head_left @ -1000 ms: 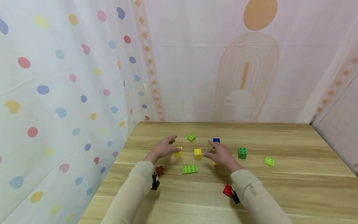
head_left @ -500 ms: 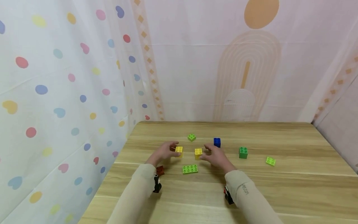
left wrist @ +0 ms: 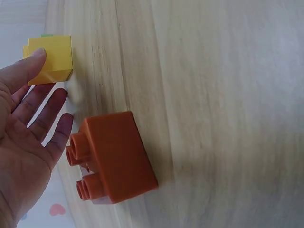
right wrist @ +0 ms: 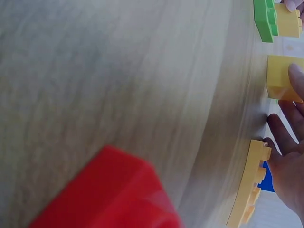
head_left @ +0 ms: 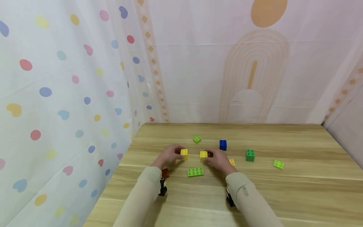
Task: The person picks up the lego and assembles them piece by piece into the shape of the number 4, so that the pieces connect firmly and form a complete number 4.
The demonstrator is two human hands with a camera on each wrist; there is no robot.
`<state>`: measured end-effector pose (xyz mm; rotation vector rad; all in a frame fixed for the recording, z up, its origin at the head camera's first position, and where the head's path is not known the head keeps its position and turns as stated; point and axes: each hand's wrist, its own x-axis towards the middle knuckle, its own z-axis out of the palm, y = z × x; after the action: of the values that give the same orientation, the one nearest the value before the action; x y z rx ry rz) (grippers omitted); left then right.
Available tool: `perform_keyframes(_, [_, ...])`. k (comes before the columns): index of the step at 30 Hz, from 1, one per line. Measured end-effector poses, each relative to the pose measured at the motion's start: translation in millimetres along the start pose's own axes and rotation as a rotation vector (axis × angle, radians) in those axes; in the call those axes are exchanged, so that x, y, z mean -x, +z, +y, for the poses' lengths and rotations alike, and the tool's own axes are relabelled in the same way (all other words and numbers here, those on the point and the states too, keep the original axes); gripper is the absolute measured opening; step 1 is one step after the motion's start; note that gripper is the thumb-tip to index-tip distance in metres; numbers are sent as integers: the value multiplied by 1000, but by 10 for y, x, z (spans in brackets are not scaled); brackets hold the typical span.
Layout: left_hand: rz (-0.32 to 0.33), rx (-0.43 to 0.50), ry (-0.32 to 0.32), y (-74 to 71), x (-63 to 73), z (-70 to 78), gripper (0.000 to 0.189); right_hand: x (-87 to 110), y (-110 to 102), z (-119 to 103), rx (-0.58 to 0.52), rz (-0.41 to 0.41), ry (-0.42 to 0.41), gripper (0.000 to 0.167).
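The left yellow brick (head_left: 184, 155) is pinched in our left hand (head_left: 169, 155): the thumb lies flat on one face, and the left wrist view shows the lower fingers spread apart, clear of it. At its 3 o'clock, near but apart, we hold the right yellow brick (head_left: 203, 156) with our right hand (head_left: 219, 159), the thumb on its near side and the other fingers partly hidden. We cannot tell whether either brick is lifted off the table (head_left: 297, 198).

Between the two, toward 6 o'clock, we see the long lime brick (head_left: 195, 172); toward 12 o'clock sits the small lime brick (head_left: 197, 139). From the right yellow brick, the blue brick (head_left: 223, 145) stands at 2 o'clock, and the dark green brick (head_left: 250, 155) at 3 o'clock. The orange brick (head_left: 232, 162), partly covered, is just beside our right wrist. At 7 o'clock from the left yellow brick, the brown brick (head_left: 165, 173) shows beside our sleeve.
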<state>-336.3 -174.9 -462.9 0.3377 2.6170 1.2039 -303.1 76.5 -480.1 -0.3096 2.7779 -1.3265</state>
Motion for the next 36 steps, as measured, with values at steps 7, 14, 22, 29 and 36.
perform_keyframes(7, [23,-1,6,0,-25,89,33,15,-92,-22,-46,0,29,42])
perform_keyframes(14, [35,-30,30,16,-96,221,34,64,-224,-13,-75,3,33,40])
perform_keyframes(22, [41,-19,90,72,-146,315,30,114,-337,61,-76,6,27,38])
perform_keyframes(29, [38,23,141,160,-208,361,30,233,-462,222,-80,5,22,43])
perform_keyframes(36, [14,3,165,251,-246,454,33,320,-629,356,-87,13,34,38])
